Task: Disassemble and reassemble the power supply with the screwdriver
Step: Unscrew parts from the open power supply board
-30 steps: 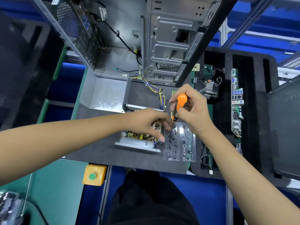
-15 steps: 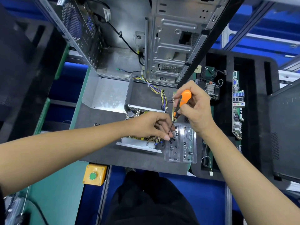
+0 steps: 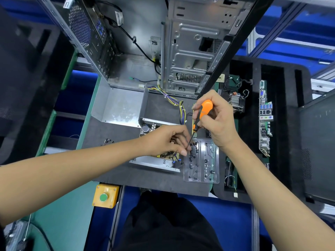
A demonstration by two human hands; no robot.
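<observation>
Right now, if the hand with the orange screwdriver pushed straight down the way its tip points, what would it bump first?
Probably the left hand's fingertips, right at the tip, then the clear screw tray. Depth is hard to judge.

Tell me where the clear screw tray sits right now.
In the head view the clear screw tray lies right of centre on the dark mat, just right of the opened power supply, below both hands.

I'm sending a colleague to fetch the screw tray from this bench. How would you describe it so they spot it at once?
Start at the open computer case standing at the back of the dark mat. Nearer the front edge lies the opened power supply; the screw tray lies flat against its right side. It is the only clear plastic piece there, with two long compartments holding small dark screws.
</observation>
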